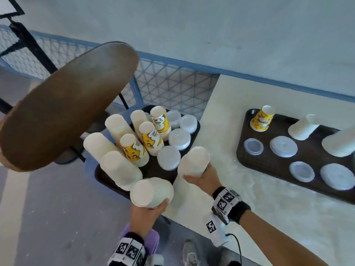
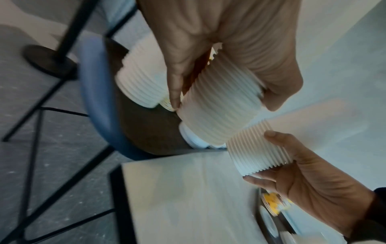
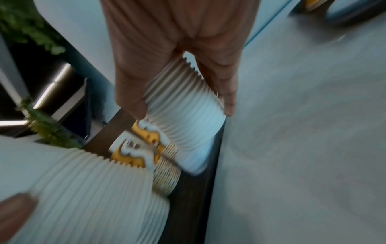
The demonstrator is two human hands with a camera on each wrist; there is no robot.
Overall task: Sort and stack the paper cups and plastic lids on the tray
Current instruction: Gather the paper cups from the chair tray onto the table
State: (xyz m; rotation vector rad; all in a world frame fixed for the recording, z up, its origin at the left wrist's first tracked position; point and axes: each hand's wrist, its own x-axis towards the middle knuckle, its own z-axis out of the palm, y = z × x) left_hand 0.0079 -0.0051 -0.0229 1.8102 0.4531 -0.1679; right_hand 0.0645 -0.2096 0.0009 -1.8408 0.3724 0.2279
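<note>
My left hand (image 1: 151,208) grips a stack of white paper cups (image 1: 151,192) upside down, just off the near edge of the dark tray (image 1: 99,175) on the chair. In the left wrist view my thumb and fingers curl round that ribbed stack (image 2: 219,107). To its right my right hand (image 1: 199,176) holds a second white cup stack (image 1: 193,162) by its rims (image 3: 183,115), above the table's left corner. The tray carries several white cup stacks (image 1: 117,127), yellow printed cup stacks (image 1: 151,139) and stacks of plastic lids (image 1: 179,139).
A second dark tray (image 1: 269,162) on the white table (image 1: 249,208) bears a yellow cup stack (image 1: 262,120), white cup stacks (image 1: 303,127) and lids (image 1: 283,146). A brown round tabletop (image 1: 63,106) hangs over the left. The first tray lies on a blue chair (image 2: 94,99).
</note>
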